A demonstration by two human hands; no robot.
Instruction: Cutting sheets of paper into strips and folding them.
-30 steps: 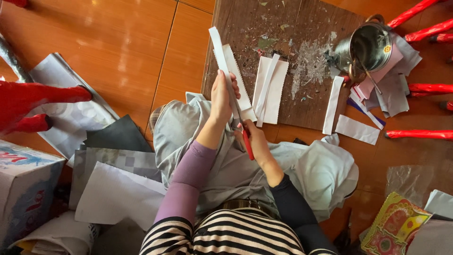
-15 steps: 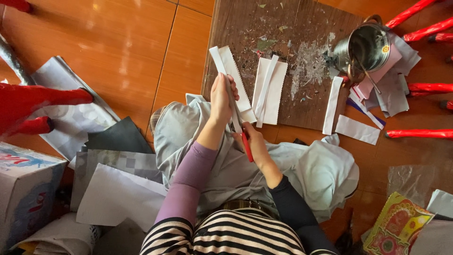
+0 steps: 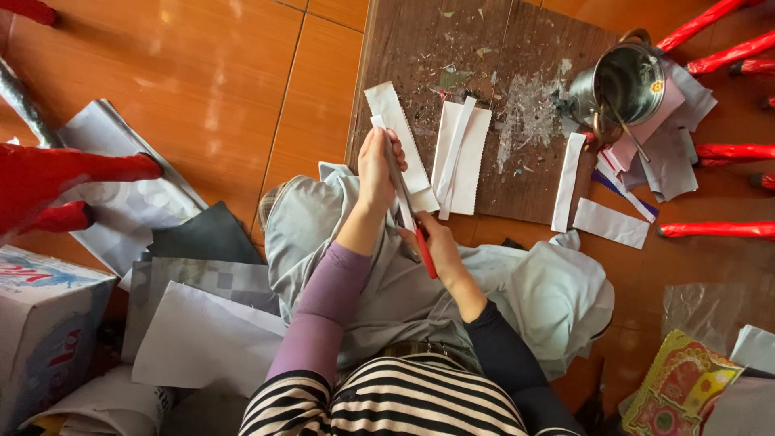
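Observation:
My left hand (image 3: 377, 171) pinches a long white paper strip (image 3: 397, 133) with a jagged edge, held over my lap. My right hand (image 3: 437, 246) grips red-handled scissors (image 3: 413, 228), whose blades run up along the strip between my two hands. More cut white strips (image 3: 462, 153) lie just beyond on a dark wooden board (image 3: 420, 48). My legs in grey trousers (image 3: 323, 234) stretch out under both hands.
A steel pot (image 3: 626, 81) stands on the board's right corner beside paper scraps (image 3: 609, 222). Red paper-wrapped sticks (image 3: 714, 149) lie at right. Sheets of paper (image 3: 202, 339) pile at left by a cardboard box (image 3: 40, 323) and a red shape (image 3: 56, 173). A coloured packet (image 3: 682, 396) lies bottom right.
The paper strip has shifted slightly under the scissors and my left hand has slid a little along it. Both hands stay in about the same place.

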